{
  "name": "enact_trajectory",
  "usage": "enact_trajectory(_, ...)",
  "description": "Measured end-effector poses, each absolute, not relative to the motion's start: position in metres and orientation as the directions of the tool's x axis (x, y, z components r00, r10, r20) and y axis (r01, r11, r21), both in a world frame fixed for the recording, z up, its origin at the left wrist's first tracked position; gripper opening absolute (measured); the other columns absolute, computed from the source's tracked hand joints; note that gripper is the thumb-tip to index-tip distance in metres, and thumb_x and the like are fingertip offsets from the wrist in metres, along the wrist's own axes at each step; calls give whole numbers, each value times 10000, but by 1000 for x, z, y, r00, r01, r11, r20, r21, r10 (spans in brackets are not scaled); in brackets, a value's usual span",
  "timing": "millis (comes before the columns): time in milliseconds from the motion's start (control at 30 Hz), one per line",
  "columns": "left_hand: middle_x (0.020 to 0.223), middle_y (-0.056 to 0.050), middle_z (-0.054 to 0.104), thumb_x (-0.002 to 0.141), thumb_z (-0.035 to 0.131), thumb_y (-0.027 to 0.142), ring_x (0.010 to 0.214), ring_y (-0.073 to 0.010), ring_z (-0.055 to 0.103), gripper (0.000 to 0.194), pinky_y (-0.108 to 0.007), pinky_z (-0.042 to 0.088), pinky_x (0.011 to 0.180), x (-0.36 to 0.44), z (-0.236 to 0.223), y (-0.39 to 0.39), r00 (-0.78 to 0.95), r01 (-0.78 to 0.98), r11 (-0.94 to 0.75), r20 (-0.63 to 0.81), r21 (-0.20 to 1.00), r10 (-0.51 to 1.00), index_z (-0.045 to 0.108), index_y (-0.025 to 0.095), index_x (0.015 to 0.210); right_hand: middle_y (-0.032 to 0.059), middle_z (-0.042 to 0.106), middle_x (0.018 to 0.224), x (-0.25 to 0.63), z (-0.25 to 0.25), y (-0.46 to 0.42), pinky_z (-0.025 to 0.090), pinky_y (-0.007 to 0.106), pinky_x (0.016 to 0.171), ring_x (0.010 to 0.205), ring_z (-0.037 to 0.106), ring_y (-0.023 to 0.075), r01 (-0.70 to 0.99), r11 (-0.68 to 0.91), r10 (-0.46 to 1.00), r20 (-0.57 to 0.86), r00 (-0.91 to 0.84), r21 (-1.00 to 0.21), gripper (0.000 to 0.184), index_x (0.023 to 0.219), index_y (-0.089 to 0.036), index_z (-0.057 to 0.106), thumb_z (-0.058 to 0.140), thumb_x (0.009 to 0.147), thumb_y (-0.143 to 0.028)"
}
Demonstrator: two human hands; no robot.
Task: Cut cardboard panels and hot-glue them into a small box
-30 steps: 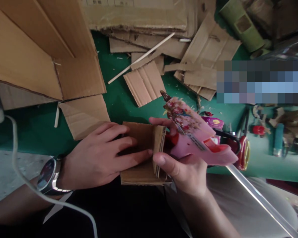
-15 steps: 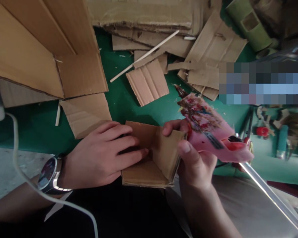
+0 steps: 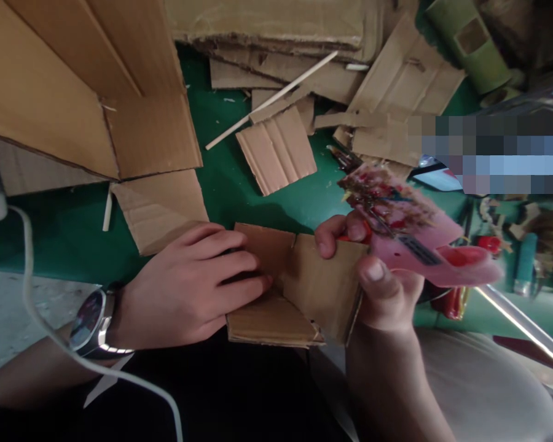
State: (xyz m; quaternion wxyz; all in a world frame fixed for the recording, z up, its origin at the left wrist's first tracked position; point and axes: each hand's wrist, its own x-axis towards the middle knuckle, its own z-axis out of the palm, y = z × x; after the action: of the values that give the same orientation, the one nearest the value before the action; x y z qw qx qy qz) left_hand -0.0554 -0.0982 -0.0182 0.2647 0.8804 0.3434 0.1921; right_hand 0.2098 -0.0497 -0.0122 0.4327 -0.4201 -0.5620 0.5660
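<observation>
My left hand (image 3: 191, 282), with a watch on its wrist, is closed on the left side of a small cardboard box (image 3: 270, 319). Its fingertips reach inside and some are hidden. My right hand (image 3: 382, 294) pinches a cardboard panel (image 3: 327, 285) at the box's right side between thumb and fingers. That panel leans outward, with a gap between it and the base at the front corner. The same hand also holds a pink hot glue gun (image 3: 424, 236), smeared with brown residue, its dark nozzle pointing up and left. A clear glue stick (image 3: 520, 322) sticks out of its back.
A large cardboard box (image 3: 152, 135) stands at the left, a loose flap (image 3: 161, 209) by it. Beyond my hands lie a cardboard square (image 3: 279, 150), a thin wooden stick (image 3: 271, 101) and stacked cardboard (image 3: 267, 21). A white cable (image 3: 32, 288) crosses my left forearm. Tools lie at the right.
My right hand has moved right with the glue gun, tilting the panel outward and opening a gap at the box's front corner. My left hand has stayed nearly still.
</observation>
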Motion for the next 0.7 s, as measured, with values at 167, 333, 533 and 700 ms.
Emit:
enact_trajectory(167,1267,-33,759,896,525,47,1291,-298,554,507,-488,408,1127,-55,-18,-98,692,500,-632,166,593,703,661,217,1354,14,657,824,210,-14,-47,442,418,633,697,594,226,68,6,954,-14,-298,-998,263,957,-300,695,798,959,-541)
enact_trajectory(333,1253,-24,763,870,546,42,1294,-289,555,529,-475,418,1130,-56,-18,-97,696,503,-634,160,588,700,661,228,1352,15,621,789,210,-16,-46,421,404,595,675,576,226,113,-19,940,-57,-336,-993,361,874,-291,698,787,927,-637)
enact_trajectory(533,1245,-38,767,881,552,62,1275,-304,571,486,-489,432,1111,-56,-18,-97,691,489,-645,191,586,697,667,207,1330,3,642,794,212,-15,-42,416,372,559,632,556,203,81,-8,921,-39,-387,-997,298,930,-301,703,781,959,-588)
enact_trajectory(700,1263,-37,770,871,511,17,1307,-303,580,521,-492,430,1124,-56,-16,-98,689,503,-627,161,595,706,662,214,1329,-5,618,791,211,-16,-42,418,353,560,653,571,195,58,21,921,-3,-390,-998,262,915,-302,726,809,957,-547)
